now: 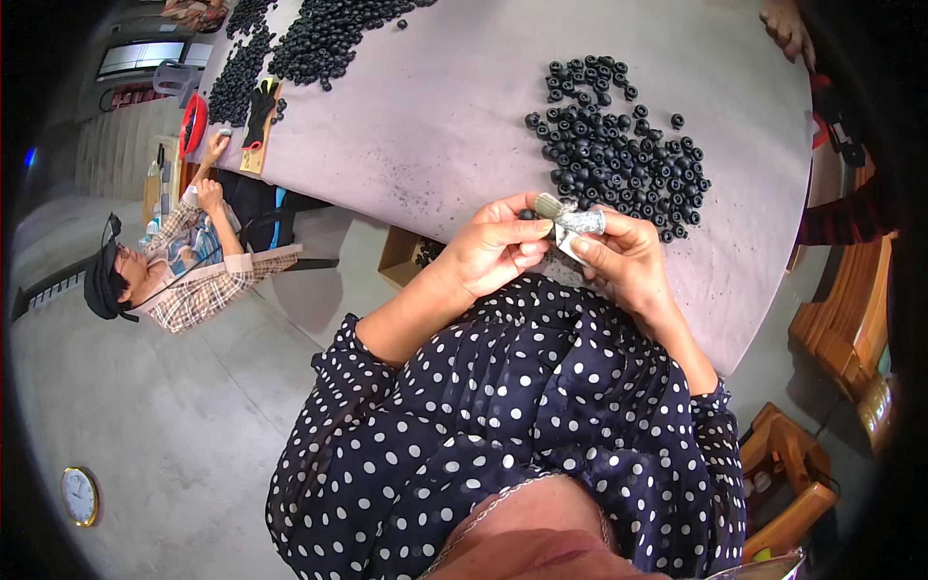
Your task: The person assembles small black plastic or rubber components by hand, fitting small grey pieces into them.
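Note:
My left hand point(493, 247) and my right hand point(626, 259) meet over the table's near edge. The left fingers are pinched together on a small black round part point(528, 215), mostly covered by the fingertips. My right hand is closed around a silvery-grey wrapped piece point(584, 222), with a white flap point(567, 242) under it. A ribbed grey-green tip point(552, 206) sticks out toward the left hand. Whether these wrappings cover a finger or a tool, I cannot tell. Just beyond the hands lies a loose pile of black round parts with holes point(619, 155).
A grey-pink cloth covers the table point(416, 126). Larger heaps of black parts point(319, 43) lie at the far left. A co-worker in a plaid shirt point(198, 295) sits at the left edge. Another person's hand point(788, 29) shows at the far right. A cardboard box point(398, 256) stands below the table edge.

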A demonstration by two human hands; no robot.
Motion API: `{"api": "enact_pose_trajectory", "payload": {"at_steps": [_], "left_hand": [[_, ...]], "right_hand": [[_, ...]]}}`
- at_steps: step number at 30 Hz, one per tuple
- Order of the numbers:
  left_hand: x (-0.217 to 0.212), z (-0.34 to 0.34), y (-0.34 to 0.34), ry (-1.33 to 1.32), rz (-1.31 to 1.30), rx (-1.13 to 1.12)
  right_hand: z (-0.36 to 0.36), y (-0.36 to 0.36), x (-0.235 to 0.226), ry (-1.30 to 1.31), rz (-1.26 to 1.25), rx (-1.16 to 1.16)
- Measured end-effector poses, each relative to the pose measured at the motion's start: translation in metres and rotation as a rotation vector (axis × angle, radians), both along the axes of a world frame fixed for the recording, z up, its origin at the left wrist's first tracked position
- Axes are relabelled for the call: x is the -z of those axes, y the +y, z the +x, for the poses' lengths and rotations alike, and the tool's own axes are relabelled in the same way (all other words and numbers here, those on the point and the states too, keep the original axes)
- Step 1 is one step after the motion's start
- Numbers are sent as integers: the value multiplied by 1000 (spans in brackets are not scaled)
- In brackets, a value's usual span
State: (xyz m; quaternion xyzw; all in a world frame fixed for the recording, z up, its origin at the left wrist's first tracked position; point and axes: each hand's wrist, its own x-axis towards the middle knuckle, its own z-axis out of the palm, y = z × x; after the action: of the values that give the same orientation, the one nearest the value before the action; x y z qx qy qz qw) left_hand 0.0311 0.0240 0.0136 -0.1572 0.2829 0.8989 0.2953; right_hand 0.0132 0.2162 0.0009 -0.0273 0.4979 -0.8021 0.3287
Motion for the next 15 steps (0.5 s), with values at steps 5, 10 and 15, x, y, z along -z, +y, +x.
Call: {"api": "enact_pose_trajectory", "payload": {"at_steps": [5, 10, 15], "left_hand": [[0, 2, 0, -15, 35, -2], [4, 2, -2, -8, 63, -8], [0, 2, 0, -16, 41, -17]], "right_hand": [[1, -1, 2, -38, 9, -34], [4, -4, 1, -16, -88, 18], [4, -2, 1, -10, -77, 8]]}}
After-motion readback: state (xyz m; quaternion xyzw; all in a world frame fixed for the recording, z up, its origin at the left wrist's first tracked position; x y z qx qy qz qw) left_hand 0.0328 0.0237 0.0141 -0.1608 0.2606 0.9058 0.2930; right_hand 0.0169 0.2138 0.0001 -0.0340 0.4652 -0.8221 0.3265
